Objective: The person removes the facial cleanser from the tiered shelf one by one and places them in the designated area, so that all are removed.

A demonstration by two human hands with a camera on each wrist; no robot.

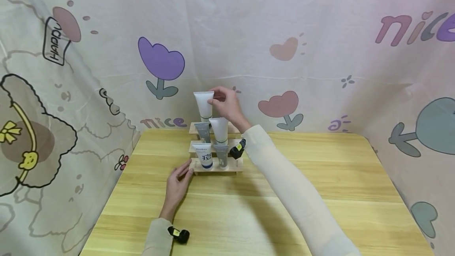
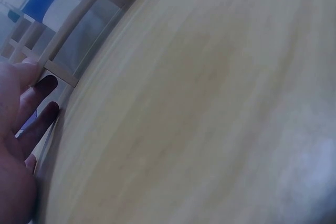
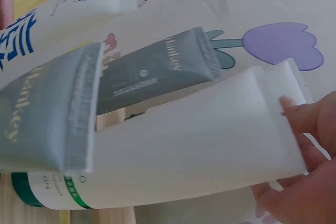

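On the wooden tiered rack stand several squeeze tubes. My right hand pinches a white tube near its flat end, upright at the top tier; whether its cap touches the wood is hidden. One tier down are a grey tube and another white tube. A white tube with blue print and a grey tube occupy the front tier. My left hand touches the rack's left front corner with fingers extended. In the right wrist view, a white tube partly hides the pinched one.
The rack stands toward the back of a wood-grain table. Behind it hangs a printed cloth, with more cloth along both sides. My right forearm reaches across the table to the right of the rack.
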